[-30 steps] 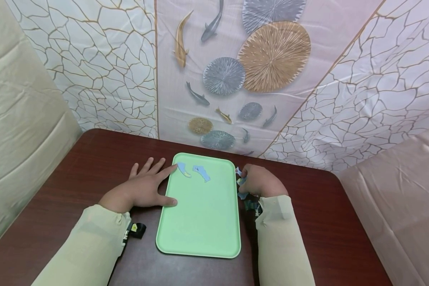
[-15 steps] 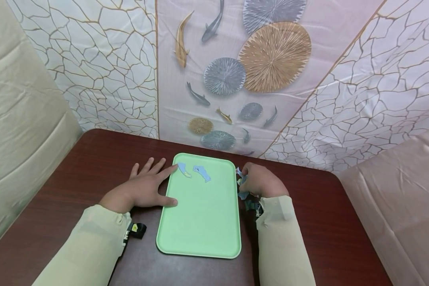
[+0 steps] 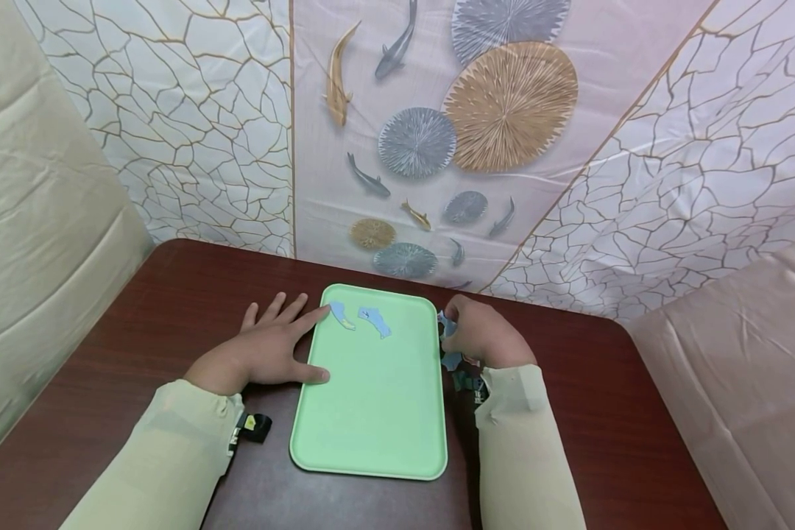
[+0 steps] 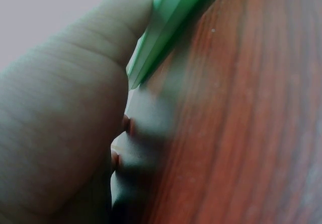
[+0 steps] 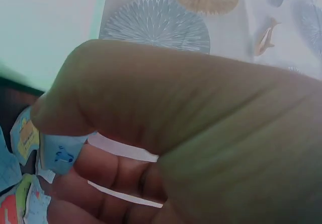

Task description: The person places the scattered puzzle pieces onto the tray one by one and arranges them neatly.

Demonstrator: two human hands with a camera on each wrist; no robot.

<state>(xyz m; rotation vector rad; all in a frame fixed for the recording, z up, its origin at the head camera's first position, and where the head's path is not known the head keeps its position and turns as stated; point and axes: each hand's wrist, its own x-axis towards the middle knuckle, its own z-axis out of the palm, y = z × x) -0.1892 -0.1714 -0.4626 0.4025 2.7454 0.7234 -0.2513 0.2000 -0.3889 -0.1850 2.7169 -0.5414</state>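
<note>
A light green tray (image 3: pixel 371 412) lies on the table, with two light blue puzzle pieces, one (image 3: pixel 341 315) at its far left corner and another (image 3: pixel 374 322) beside it. My left hand (image 3: pixel 268 350) is spread at the tray's left side, its thumb and index finger over the rim. Just right of the tray, my right hand (image 3: pixel 483 335) reaches down among several loose printed pieces (image 3: pixel 450 361). In the right wrist view its thumb and fingers pinch a blue puzzle piece (image 5: pixel 63 153) with a dark blue drawing. The palm hides part of the pile.
The dark red-brown wooden table (image 3: pixel 609 412) surrounds the tray. A patterned cloth (image 3: pixel 411 213) hangs behind the table's far edge, with pale padded fabric (image 3: pixel 722 383) at the sides. In the right wrist view more coloured pieces (image 5: pixel 25 143) lie beside the fingers.
My right hand's fingers have shifted slightly among the pieces, and a blue piece now shows at the fingertips. My left hand and the pieces on the tray have stayed in place.
</note>
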